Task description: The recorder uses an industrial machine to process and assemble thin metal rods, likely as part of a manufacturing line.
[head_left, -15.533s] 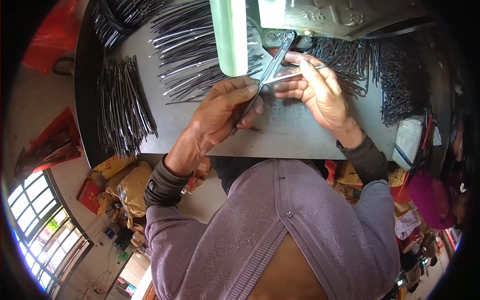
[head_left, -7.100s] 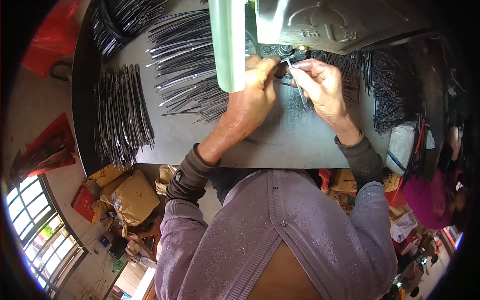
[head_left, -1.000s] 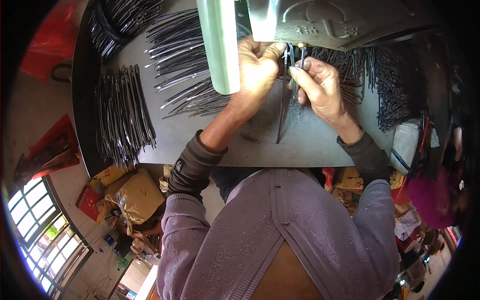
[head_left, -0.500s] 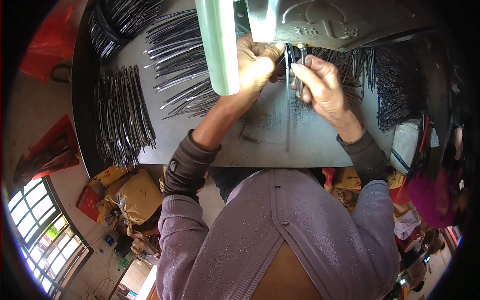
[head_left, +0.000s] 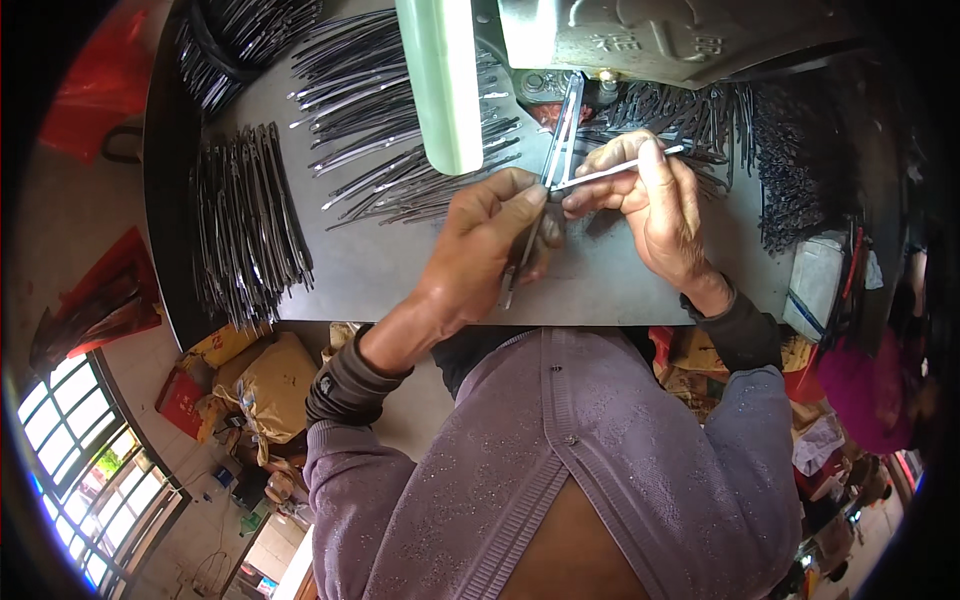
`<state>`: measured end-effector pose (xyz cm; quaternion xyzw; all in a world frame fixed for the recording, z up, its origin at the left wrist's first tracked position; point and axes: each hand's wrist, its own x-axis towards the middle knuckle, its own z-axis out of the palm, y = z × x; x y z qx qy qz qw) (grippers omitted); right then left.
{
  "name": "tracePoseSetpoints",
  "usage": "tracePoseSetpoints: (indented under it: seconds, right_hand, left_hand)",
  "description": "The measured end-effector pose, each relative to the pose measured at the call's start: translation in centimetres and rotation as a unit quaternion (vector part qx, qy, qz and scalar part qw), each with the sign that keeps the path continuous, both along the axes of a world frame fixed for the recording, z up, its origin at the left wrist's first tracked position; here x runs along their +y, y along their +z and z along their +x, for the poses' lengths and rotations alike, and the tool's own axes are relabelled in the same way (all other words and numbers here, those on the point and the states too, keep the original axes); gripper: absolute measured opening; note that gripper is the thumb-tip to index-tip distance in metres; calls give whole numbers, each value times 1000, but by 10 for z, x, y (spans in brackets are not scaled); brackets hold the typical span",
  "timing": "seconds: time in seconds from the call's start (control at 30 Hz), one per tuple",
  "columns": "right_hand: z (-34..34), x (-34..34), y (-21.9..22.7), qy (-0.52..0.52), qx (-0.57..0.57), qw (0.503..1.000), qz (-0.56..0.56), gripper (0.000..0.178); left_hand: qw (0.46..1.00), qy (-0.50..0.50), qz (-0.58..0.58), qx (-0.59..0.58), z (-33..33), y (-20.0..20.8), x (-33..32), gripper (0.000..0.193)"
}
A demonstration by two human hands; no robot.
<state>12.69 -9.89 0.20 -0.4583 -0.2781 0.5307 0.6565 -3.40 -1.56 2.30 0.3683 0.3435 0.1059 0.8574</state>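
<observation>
My left hand (head_left: pixel 490 230) pinches a few long, thin dark metal strips (head_left: pixel 562 135) between thumb and fingers; their ends spread in a narrow V toward the machine. A lower end of a strip sticks out below the hand. In my right hand (head_left: pixel 650 205) is a slim, light metal rod (head_left: pixel 620 170), held between thumb and fingers. Its left end meets the strips by my left fingertips; whether they are joined there I cannot tell. Both hands are above the grey metal tabletop (head_left: pixel 610 290), in front of a dark metal machine (head_left: pixel 680 45).
Rows of similar strips lie left of my hands (head_left: pixel 370 150), with another bundle (head_left: pixel 250 220) at the far left. More dark pieces (head_left: pixel 795 170) are heaped at the right, near a whitish box (head_left: pixel 815 285). A pale lamp tube (head_left: pixel 440 90) hangs over the table.
Both hands have drawn back from the machine toward me, bringing the strips out. The rod in my right hand has turned from nearly upright to almost level.
</observation>
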Motion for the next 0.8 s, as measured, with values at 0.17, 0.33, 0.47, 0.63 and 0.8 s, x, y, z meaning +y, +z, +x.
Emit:
tracePoseSetpoints:
  seconds: [0.17, 0.33, 0.47, 0.63, 0.8]
  right_hand:
    - [4, 3, -6, 35, 8, 999, -4, 23]
    - [0, 12, -9, 37, 99, 994, -30, 28]
    - [3, 25, -16, 88, 158, 983, -29, 28]
    - [9, 41, -17, 148, 206, 967, -37, 33]
    - [5, 38, -16, 148, 231, 961, -17, 34]
  left_hand:
    - [997, -27, -62, -22, -12, -4, 18, 21]
    - [998, -18, -60, -13, -14, -5, 22, 21]
    - [1000, -15, -4, 2, -19, -3, 27, 22]
    - [981, -51, 168, 85, -19, 7, 33, 19]
    - [960, -82, 245, 112, -19, 16, 36, 17]
